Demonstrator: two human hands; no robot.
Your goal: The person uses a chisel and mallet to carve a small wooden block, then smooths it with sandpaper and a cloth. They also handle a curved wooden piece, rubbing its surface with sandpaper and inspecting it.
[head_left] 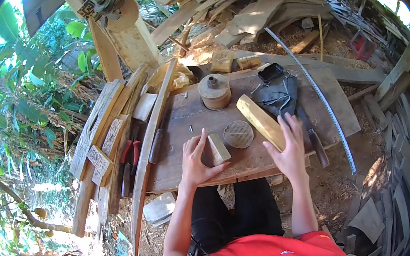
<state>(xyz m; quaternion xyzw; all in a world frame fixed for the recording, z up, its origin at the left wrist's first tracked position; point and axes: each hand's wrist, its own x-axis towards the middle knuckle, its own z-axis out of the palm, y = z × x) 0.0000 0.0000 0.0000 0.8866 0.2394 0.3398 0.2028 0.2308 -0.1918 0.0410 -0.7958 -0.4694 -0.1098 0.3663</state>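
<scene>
Frames a small wooden block (219,149) in the fork of the left hand (194,160), with forefinger along the far left side and thumb by the near end, low over the wooden tabletop (176,116). Spreads that grip wide; cannot tell whether touching the block or only flanking it. Straddles the near end of a long yellowish wooden bar (260,120) with the right hand (291,151), thumb to one side, fingers to the other; cannot tell whether gripping or just hovering.

Judging by the flat faces, already cut to shape: block and bar both, though set apart and not joined. Cannot tell how much shaping is left.

Between the two grips, a round wooden disc (238,134), flat and untouched, with faint lines across. Beyond the disc, a thick wooden cylinder (215,96) with a dark knob on top. Past the left fingertips, a tiny metal pin (191,128). Left of that hand, a long wooden strip (150,142), then red-handled pliers (136,151). Beyond the right fingers, a dark pouch (277,94); right of that grip, a dark-handled tool (318,148) and, farther out, a white measuring strip (340,130)
</scene>
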